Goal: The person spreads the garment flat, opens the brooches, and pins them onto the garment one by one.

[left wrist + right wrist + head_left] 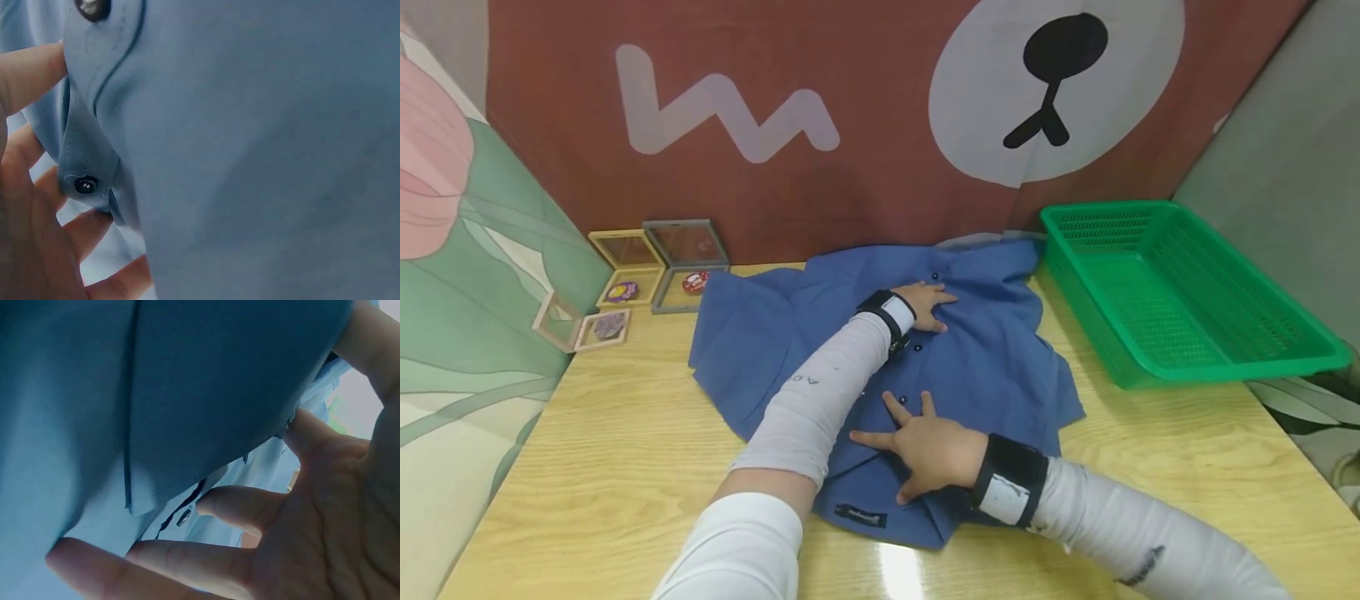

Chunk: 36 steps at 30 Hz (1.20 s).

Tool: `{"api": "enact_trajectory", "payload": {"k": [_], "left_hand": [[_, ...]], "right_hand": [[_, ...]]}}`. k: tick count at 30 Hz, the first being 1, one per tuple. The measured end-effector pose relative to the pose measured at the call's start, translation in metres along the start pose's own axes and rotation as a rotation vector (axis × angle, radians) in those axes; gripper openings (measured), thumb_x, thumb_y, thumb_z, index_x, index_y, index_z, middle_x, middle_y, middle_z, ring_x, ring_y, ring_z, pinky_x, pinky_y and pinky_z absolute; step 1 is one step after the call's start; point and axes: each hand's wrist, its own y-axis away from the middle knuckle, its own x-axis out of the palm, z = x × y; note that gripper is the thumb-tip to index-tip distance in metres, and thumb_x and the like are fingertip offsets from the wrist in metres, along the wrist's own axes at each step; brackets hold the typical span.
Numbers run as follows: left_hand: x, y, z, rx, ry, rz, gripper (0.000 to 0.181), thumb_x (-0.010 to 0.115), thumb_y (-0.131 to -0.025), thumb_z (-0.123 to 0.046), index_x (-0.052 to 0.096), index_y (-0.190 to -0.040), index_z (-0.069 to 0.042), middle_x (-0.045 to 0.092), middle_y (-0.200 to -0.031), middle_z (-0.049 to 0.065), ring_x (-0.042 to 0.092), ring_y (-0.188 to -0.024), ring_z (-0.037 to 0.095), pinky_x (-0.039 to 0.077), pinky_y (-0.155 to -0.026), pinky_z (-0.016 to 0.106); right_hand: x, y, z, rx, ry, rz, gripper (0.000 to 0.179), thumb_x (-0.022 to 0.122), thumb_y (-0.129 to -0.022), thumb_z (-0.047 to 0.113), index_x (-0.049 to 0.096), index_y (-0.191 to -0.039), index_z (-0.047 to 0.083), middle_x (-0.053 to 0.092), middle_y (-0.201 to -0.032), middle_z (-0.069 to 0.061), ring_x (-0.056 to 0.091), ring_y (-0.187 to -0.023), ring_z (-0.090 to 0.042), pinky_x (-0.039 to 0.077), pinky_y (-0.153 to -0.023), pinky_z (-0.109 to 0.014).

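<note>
Head view: from above the near side of the table [625,467], facing forward and down, far enough back to take in the blue shirt [958,367] and the wall behind. Left wrist view: very near the shirt, looking past the left hand [34,225] at the left edge. Right wrist view: equally close — the right hand [312,525] enters from the right. All three share the shirt.

Blue shirt [992,367] partly hidden by left hand [927,307], left forearm [823,383] and right hand [940,452], label [861,516] print too small to read, same for purple badge [622,292], and wrist views crop both hands at left and right edges respectively.
</note>
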Motion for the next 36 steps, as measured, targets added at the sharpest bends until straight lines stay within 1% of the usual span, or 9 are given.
{"api": "enact_trajectory", "payload": {"k": [5, 10, 16, 24, 27, 30, 32, 34, 36], "left_hand": [[-0.001, 0.004, 0.006, -0.022, 0.026, -0.004, 0.068, 0.059, -0.096, -0.051, 0.029, -0.156, -0.038, 0.020, -0.167, -0.003, 0.016, -0.154, 0.033, 0.020, -0.125, 0.046], [0.000, 0.011, 0.017, -0.073, 0.060, -0.011, 0.068, 0.060, -0.095, -0.051, 0.031, -0.155, -0.037, 0.020, -0.167, -0.004, 0.016, -0.155, 0.032, 0.022, -0.124, 0.047], [0.002, 0.016, 0.028, -0.115, 0.068, -0.034, 0.068, 0.058, -0.095, -0.053, 0.031, -0.155, -0.036, 0.021, -0.167, -0.002, 0.018, -0.154, 0.033, 0.023, -0.123, 0.047], [0.005, 0.022, 0.030, -0.145, 0.081, -0.062, 0.070, 0.060, -0.094, -0.053, 0.032, -0.155, -0.033, 0.024, -0.166, 0.003, 0.022, -0.152, 0.036, 0.025, -0.123, 0.046], [0.007, 0.026, 0.033, -0.183, 0.090, -0.062, 0.071, 0.060, -0.094, -0.055, 0.032, -0.155, -0.033, 0.025, -0.165, 0.004, 0.022, -0.152, 0.037, 0.025, -0.123, 0.046], [0.009, 0.028, 0.037, -0.221, 0.091, -0.066, 0.072, 0.059, -0.094, -0.057, 0.032, -0.156, -0.032, 0.024, -0.166, 0.004, 0.022, -0.152, 0.037, 0.024, -0.123, 0.046], [0.008, 0.030, 0.039, -0.243, 0.099, -0.066, 0.072, 0.058, -0.094, -0.057, 0.032, -0.156, -0.032, 0.024, -0.166, 0.005, 0.021, -0.152, 0.037, 0.023, -0.124, 0.045], [0.006, 0.032, 0.038, -0.264, 0.104, -0.060, 0.072, 0.058, -0.094, -0.057, 0.032, -0.156, -0.030, 0.024, -0.166, 0.006, 0.022, -0.152, 0.037, 0.023, -0.124, 0.045], [0.004, 0.034, 0.037, -0.281, 0.103, -0.056, 0.072, 0.058, -0.094, -0.056, 0.033, -0.156, -0.029, 0.025, -0.165, 0.007, 0.023, -0.152, 0.035, 0.022, -0.124, 0.043]], "right_hand": [[0.000, 0.002, -0.002, -0.014, -0.021, 0.005, 0.094, 0.085, -0.075, 0.041, 0.031, -0.152, 0.049, 0.012, -0.166, -0.020, 0.016, -0.137, -0.069, 0.035, -0.107, -0.069], [-0.001, 0.002, -0.008, -0.052, -0.033, 0.022, 0.096, 0.086, -0.075, 0.036, 0.030, -0.153, 0.047, 0.010, -0.166, -0.020, 0.014, -0.141, -0.065, 0.023, -0.115, -0.068], [-0.002, 0.004, -0.020, -0.087, -0.009, 0.058, 0.099, 0.086, -0.075, 0.033, 0.027, -0.154, 0.048, 0.005, -0.167, -0.017, 0.011, -0.152, -0.045, 0.010, -0.120, -0.067], [0.001, 0.013, -0.037, -0.092, -0.064, 0.095, 0.099, 0.086, -0.076, 0.028, 0.028, -0.153, 0.048, -0.002, -0.168, -0.014, 0.000, -0.148, -0.056, 0.006, -0.120, -0.067], [0.002, 0.015, -0.043, -0.105, -0.101, 0.117, 0.099, 0.086, -0.076, 0.023, 0.028, -0.152, 0.050, -0.005, -0.168, -0.011, -0.008, -0.146, -0.058, 0.012, -0.118, -0.068], [0.000, 0.018, -0.050, -0.118, -0.134, 0.130, 0.099, 0.086, -0.076, 0.019, 0.031, -0.151, 0.051, -0.006, -0.169, -0.008, -0.013, -0.145, -0.058, 0.028, -0.114, -0.066], [-0.001, 0.021, -0.056, -0.130, -0.147, 0.138, 0.098, 0.086, -0.076, 0.015, 0.032, -0.150, 0.051, -0.006, -0.169, -0.007, -0.014, -0.145, -0.058, 0.038, -0.110, -0.061], [-0.002, 0.024, -0.061, -0.123, -0.158, 0.144, 0.097, 0.085, -0.077, 0.013, 0.033, -0.149, 0.053, -0.006, -0.169, -0.005, -0.013, -0.146, -0.058, 0.051, -0.098, -0.052], [-0.002, 0.027, -0.066, -0.123, -0.170, 0.147, 0.096, 0.084, -0.077, 0.009, 0.035, -0.149, 0.052, -0.005, -0.169, -0.006, -0.012, -0.146, -0.057, 0.056, -0.090, -0.045]]}}
